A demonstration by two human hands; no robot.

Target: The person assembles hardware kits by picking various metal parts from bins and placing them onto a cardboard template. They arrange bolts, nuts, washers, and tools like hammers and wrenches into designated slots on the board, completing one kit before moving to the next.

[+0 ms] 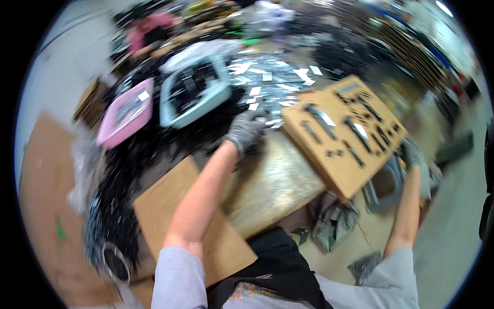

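- One gloved left hand [246, 131], fingers partly curled, is beside small shiny pieces [267, 77] on the worktop [278, 180]; I cannot tell its hold.
- The gloved right hand [413, 154] meets a cardboard box's [334, 165] right corner, fingertips hidden.
- Box's near corner juts past the worktop's front edge; bare metal lies left.
- Flat cardboard [167, 198] crosses the front edge's left; a pink tub [146, 95] and blue tub [221, 90] sit beyond.

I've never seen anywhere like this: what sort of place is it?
Probably a workshop or packing area: a gloved right hand at a brown box, a pale-blue basin of dark parts, and heaped dark pieces.
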